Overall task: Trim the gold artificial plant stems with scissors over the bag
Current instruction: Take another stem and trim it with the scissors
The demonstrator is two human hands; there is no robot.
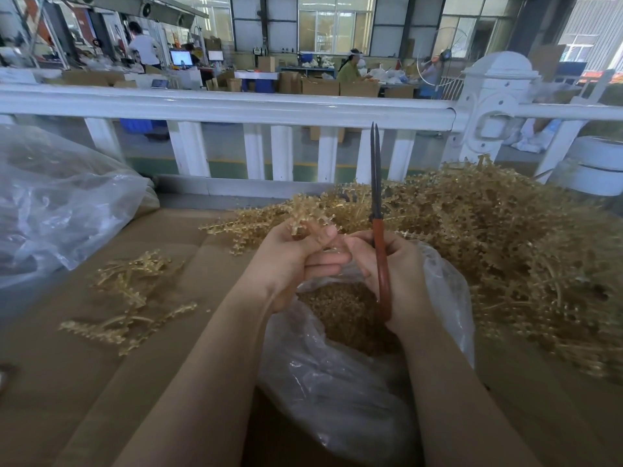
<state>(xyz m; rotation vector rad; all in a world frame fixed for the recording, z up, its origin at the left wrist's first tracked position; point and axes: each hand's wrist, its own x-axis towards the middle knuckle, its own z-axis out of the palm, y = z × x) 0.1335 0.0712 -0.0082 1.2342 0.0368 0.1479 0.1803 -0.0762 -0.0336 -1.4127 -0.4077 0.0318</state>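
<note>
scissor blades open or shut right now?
Shut: the red-handled scissors point upward in the right hand, both dark blades lying together with barely a slit between.

Daylight is entering through the rear windows [335, 26], giving soft, even illumination. Wide-angle distortion is bowing the white railing [219, 107]. Frame edges are blurring; shadows are remaining faint.

My bag [337, 382] sits before me on the bench [67, 382], a heap of stems [505, 237] to its right, cut sprigs [131, 298] left, a railing [236, 106] behind.
</note>
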